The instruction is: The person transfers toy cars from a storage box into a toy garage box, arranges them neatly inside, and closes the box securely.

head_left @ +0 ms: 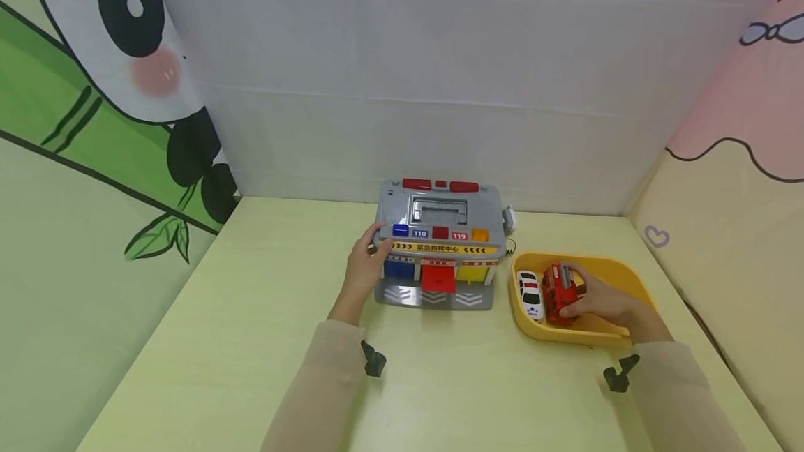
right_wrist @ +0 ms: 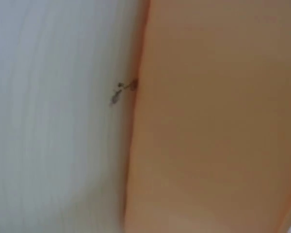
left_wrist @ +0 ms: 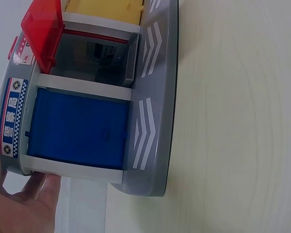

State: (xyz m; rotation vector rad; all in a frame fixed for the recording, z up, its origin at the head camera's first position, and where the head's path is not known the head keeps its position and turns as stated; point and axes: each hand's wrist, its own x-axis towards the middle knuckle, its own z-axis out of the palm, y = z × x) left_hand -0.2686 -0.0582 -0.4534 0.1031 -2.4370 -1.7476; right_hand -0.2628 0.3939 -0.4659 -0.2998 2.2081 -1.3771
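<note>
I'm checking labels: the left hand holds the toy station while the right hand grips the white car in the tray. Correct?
Not the white car: the head view shows the right hand gripping the red truck. The rest is right.

The grey boxy plastic toy station (head_left: 440, 245) mid-frame looks glossy; the pale wood-grained tabletop (head_left: 465, 382) below, smooth; the white cloth backdrop (head_left: 433, 54) above, matt.

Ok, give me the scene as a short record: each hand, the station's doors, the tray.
left hand: holds the left side of the toy station
right hand: grips the red toy truck
red door: swung open
blue door: closed
yellow tray: right of the station; police car inside
</note>
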